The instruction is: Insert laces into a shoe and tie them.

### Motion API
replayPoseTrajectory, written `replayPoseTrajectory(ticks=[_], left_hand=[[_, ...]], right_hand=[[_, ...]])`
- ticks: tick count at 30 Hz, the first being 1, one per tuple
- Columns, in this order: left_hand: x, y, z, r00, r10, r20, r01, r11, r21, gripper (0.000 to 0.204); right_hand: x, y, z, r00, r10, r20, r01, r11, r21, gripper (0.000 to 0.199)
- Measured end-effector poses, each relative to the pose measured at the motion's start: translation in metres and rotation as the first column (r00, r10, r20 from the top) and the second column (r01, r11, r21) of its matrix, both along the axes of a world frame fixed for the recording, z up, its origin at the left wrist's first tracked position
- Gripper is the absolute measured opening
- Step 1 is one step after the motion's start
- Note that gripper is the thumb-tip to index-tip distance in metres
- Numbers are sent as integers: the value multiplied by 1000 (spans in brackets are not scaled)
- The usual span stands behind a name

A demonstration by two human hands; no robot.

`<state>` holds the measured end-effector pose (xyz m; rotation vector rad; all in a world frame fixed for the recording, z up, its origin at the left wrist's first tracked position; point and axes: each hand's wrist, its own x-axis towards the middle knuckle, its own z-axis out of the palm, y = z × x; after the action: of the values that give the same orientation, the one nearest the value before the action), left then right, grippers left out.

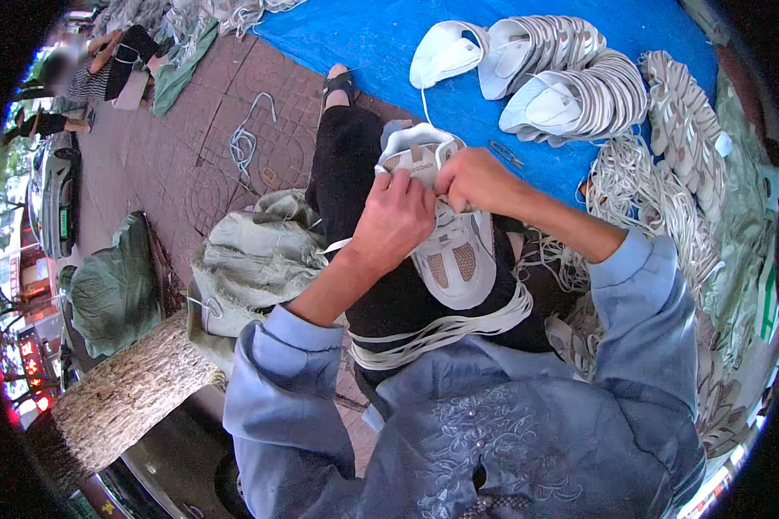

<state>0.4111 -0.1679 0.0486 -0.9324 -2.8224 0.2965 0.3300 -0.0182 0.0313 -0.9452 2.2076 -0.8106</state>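
Across my lap lies a white and beige sneaker upper (460,272), its toe toward me and its padded collar away from me. My left hand (398,216) is closed on the left side of its lacing area, fingertips by the tongue. My right hand (480,180) pinches the opposite edge, close to the collar. Laces cross the front below my fingers; whether either hand also grips a lace end is hidden. A bundle of white shoelaces (450,333) lies over my thighs, nearer my body than the toe.
On the blue tarp (346,35) stand stacked uppers (610,95), with small thread snips (506,154) nearby. A heap of white laces (636,195) lies at right. To my left are a pale sack (255,246), a tree trunk (130,394) and a green bundle (117,290). Another person (104,73) sits far left.
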Motion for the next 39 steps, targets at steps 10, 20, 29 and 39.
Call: replayPoseTrajectory(ticks=[10,20,29,39], left_hand=[[-11,-8,19,993,-114,35,116,992,-57,7],[-2,-17,13,999,46,9,-47,979,197,11],[-11,-19,17,991,-14,130,-13,979,204,8],[3,-61,31,994,108,-26,-102,980,170,9]], right_hand=[[-20,31,13,664,164,-730,-173,983,65,11],[3,6,10,890,49,-453,-69,997,-27,14],[-19,-5,6,965,192,-177,-181,980,81,8],[-47,13,24,705,308,-639,-189,950,250,7]])
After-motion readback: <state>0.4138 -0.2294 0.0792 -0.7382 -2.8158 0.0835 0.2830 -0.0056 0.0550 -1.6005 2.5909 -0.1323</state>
